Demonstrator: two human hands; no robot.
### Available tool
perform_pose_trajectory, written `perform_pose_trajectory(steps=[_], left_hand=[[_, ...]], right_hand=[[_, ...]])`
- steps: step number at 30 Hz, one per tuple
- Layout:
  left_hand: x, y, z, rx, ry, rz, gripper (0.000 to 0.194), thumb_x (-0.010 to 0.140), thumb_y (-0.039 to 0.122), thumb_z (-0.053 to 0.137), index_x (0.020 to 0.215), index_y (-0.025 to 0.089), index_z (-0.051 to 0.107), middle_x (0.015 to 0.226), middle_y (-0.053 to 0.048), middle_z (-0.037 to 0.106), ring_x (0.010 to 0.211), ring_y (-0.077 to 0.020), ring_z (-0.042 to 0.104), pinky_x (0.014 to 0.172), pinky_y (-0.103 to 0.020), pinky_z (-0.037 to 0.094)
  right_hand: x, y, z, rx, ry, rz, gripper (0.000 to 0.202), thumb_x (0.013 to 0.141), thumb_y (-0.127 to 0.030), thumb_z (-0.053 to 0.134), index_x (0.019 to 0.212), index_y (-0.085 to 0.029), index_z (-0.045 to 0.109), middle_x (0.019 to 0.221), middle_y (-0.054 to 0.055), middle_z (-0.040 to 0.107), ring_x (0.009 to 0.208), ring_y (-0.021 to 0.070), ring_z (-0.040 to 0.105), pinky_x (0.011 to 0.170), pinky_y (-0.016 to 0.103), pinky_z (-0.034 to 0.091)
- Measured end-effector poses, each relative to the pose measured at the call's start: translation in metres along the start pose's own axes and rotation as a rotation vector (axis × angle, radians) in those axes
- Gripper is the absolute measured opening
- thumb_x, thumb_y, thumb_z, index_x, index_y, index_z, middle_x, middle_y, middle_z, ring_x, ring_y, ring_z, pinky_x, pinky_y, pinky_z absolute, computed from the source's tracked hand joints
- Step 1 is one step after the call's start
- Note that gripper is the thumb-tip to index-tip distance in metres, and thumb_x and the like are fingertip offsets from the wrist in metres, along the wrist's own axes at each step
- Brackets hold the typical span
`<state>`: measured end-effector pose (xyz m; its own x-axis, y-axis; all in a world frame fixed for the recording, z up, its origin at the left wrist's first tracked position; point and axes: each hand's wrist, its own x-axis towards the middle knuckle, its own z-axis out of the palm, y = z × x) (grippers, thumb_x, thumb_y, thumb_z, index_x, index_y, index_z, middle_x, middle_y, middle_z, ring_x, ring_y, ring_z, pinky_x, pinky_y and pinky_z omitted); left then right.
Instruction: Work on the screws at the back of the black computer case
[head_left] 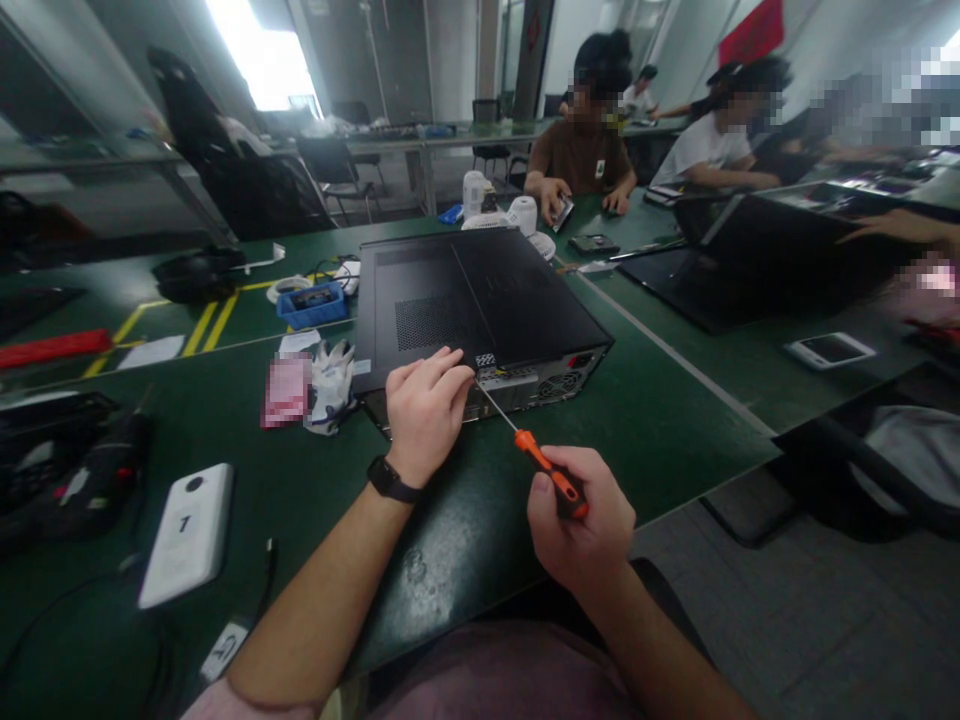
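A black computer case [480,290] lies flat on the green table [645,430], its rear panel facing me. My right hand [585,510] is wrapped round the orange and black handle of a screwdriver [544,465]. The screwdriver's shaft points up and left, its tip at the top of the rear panel. My left hand [429,408], with a dark watch on the wrist, rests at the case's near edge beside the tip. Its fingers are bent and close together; what they hold, if anything, is hidden.
Left of the case are a blue tray [311,305], a white glove [331,385] and a pink packet [286,390]. A white device [187,535] and a power drill [105,470] lie nearer. Across the table sits a person [585,150]; a phone [832,349] is at right.
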<state>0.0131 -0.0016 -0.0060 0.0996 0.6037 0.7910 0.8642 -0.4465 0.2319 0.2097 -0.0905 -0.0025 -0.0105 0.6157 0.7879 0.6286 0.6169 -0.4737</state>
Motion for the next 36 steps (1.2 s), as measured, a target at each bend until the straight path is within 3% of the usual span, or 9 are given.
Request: perform_pose_trajectory(steps=[36], left_hand=[[0.0009, 0.0017, -0.0007, -0.052, 0.024, -0.004, 0.006, 0.100, 0.020, 0.065, 0.100, 0.025, 0.070, 0.117, -0.003, 0.082, 0.119, -0.0240, 0.075, 0.100, -0.045, 0.045]], right_hand=[[-0.0013, 0.0012, 0.0002, 0.057, -0.001, -0.062, 0.026, 0.091, -0.013, 0.061, 0.116, -0.022, 0.062, 0.093, 0.005, 0.073, 0.078, 0.0180, 0.073, 0.069, 0.031, 0.062]])
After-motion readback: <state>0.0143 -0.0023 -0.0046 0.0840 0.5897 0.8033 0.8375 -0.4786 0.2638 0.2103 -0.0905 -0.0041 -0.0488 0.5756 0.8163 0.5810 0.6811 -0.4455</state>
